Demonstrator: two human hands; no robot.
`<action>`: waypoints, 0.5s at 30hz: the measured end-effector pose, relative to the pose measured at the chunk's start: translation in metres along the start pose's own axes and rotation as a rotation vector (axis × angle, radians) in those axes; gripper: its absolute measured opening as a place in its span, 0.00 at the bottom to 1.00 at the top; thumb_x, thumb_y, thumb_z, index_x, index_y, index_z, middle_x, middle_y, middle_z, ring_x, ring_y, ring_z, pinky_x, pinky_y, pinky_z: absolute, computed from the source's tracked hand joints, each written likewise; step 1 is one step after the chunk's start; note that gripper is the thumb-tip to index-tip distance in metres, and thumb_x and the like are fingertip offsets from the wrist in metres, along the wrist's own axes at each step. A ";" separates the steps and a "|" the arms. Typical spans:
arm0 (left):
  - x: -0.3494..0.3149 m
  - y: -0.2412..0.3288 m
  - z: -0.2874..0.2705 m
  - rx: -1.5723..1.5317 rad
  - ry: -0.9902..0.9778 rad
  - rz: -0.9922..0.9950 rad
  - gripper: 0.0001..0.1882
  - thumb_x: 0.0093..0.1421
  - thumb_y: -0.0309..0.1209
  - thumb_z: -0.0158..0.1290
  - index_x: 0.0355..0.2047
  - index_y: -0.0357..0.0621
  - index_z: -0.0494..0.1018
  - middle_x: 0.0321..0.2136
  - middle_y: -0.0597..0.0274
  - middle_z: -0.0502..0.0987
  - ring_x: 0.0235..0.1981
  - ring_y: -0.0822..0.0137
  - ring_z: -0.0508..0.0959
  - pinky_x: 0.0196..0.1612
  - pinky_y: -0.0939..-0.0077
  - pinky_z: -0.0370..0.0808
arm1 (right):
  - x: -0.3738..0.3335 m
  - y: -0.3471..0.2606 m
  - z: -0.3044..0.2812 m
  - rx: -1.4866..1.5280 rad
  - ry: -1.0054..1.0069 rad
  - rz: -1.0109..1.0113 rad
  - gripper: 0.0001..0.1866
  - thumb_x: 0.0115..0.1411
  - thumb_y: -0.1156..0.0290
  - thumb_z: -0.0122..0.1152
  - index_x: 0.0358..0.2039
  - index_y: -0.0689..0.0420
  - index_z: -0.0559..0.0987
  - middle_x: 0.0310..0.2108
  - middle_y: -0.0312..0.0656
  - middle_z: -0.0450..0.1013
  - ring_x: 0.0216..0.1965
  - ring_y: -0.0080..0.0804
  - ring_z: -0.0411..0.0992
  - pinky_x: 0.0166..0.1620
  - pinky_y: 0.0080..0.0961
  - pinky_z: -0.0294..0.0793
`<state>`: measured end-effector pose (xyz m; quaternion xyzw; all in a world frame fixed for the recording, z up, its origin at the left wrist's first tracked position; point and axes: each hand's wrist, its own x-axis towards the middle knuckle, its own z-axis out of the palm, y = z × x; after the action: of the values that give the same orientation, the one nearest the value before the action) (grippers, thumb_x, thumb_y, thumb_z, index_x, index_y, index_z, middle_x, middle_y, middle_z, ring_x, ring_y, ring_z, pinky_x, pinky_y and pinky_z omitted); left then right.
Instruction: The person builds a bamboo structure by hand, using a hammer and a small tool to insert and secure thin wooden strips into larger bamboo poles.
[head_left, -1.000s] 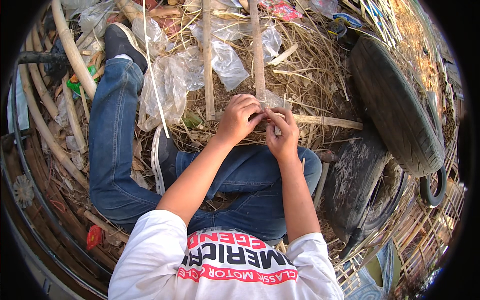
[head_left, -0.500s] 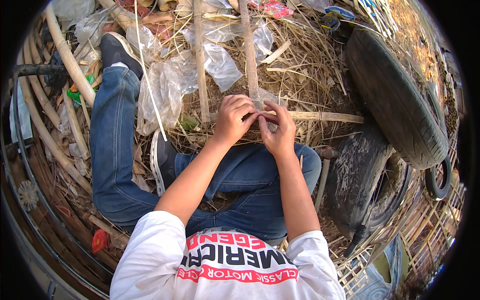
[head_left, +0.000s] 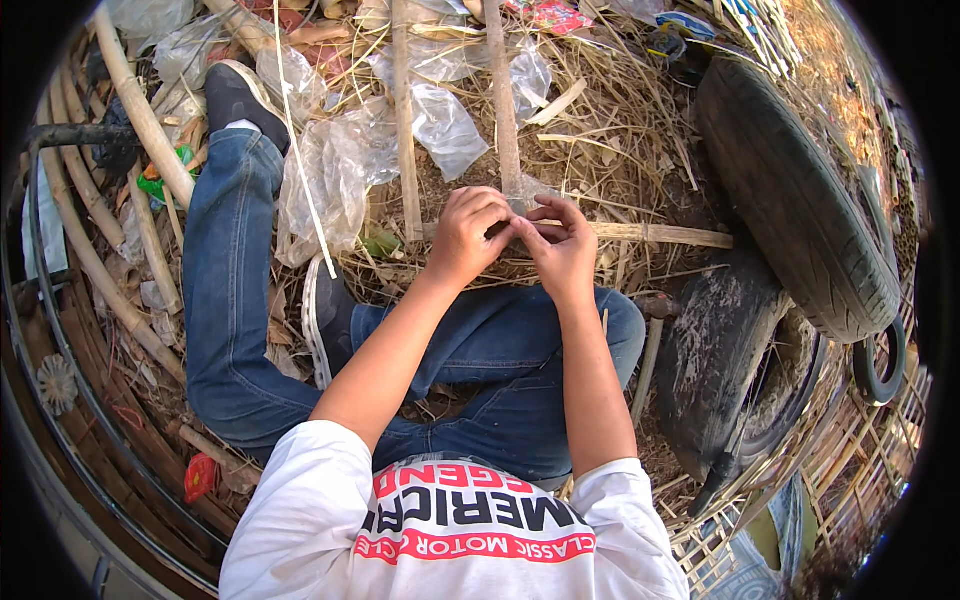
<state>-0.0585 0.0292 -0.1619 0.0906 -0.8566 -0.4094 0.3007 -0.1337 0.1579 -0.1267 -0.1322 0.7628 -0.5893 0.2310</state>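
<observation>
My left hand point(head_left: 467, 235) and my right hand point(head_left: 563, 250) meet in front of my bent leg, with the fingertips of both pinched together. Whatever is between them is too small or hidden to make out. Just beyond the fingers, the near end of a long wooden strip point(head_left: 503, 100) meets a crosswise strip point(head_left: 665, 235). That crosswise piece runs behind my hands and comes out on the right. Another long strip point(head_left: 406, 130) lies to the left, its near end close to the crosswise one.
Two black tires, one leaning point(head_left: 795, 200) and one lower point(head_left: 705, 350), stand at the right. By my knee lies a hammer point(head_left: 655, 306). Crumpled clear plastic point(head_left: 335, 175), straw point(head_left: 600, 140) and a thin pale strip point(head_left: 292, 130) cover the ground. Curved poles point(head_left: 140, 110) lie left.
My right thumb and fingers have shifted slightly up and closer against my left fingertips. The left hand stays nearly in place. The whole view has drifted a little.
</observation>
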 end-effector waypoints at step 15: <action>0.007 0.001 -0.015 -0.211 0.005 -0.200 0.08 0.52 0.22 0.61 0.31 0.41 0.74 0.34 0.55 0.78 0.47 0.55 0.78 0.49 0.65 0.73 | 0.003 0.002 -0.004 0.099 -0.016 0.129 0.28 0.53 0.78 0.71 0.52 0.66 0.69 0.37 0.45 0.76 0.39 0.30 0.78 0.39 0.20 0.78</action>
<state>-0.0549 0.0179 -0.1508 0.1444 -0.7947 -0.5251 0.2682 -0.1378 0.1605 -0.1280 -0.0759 0.7379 -0.6091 0.2807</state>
